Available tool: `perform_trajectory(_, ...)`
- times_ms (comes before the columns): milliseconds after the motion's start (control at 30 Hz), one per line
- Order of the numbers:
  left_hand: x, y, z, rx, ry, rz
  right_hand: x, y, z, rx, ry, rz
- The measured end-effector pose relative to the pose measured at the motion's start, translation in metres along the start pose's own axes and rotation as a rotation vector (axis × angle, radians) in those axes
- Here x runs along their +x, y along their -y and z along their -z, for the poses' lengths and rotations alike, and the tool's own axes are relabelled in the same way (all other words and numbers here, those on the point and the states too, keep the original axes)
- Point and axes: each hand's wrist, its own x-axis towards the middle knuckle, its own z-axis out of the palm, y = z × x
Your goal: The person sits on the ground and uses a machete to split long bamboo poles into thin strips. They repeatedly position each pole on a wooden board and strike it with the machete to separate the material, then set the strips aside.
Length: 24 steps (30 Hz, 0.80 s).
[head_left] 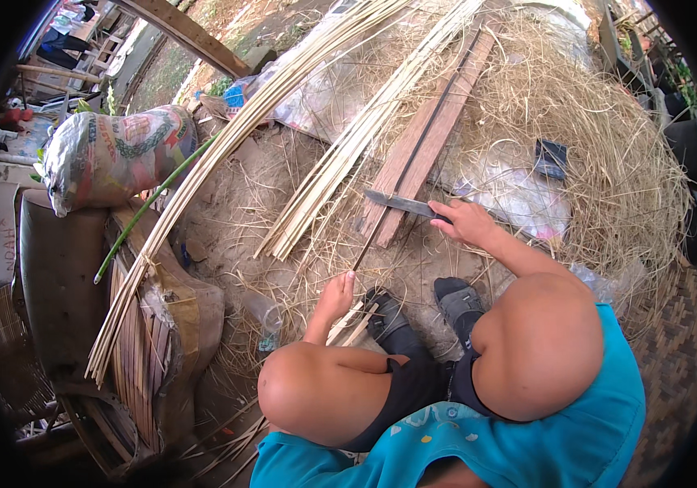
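My right hand [464,223] grips the dark handle of a knife [401,203]. Its long blade lies across a thin dark strip [420,145] on a reddish-brown wooden board [446,134]. My left hand [336,298] is closed around the strip's near end, just off the board's near edge. The strip runs lengthwise along the board toward the far side. To the left of the board lies a bundle of pale split strips [348,167]. A few short pale pieces [352,324] lie beside my left wrist.
Fibre shavings [609,154] heap up on the right, with a dark block [551,159] among them. Long pale strips [194,195] and a green stick [161,191] rest over a worn seat [190,317] at left. Behind is a stuffed sack [120,154]. A clear plastic cup [263,309] stands nearer.
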Motion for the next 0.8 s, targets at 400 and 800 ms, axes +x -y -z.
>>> perform_trajectory(400,-0.131,0.076,0.020,0.316,-0.101,-0.064,0.071,-0.175,0.139,-0.240,-0.397,-0.628)
perform_trajectory(800,-0.038,0.005,-0.008,0.350,-0.153,0.021,0.004,0.013,-0.018,-0.046,0.036,0.067)
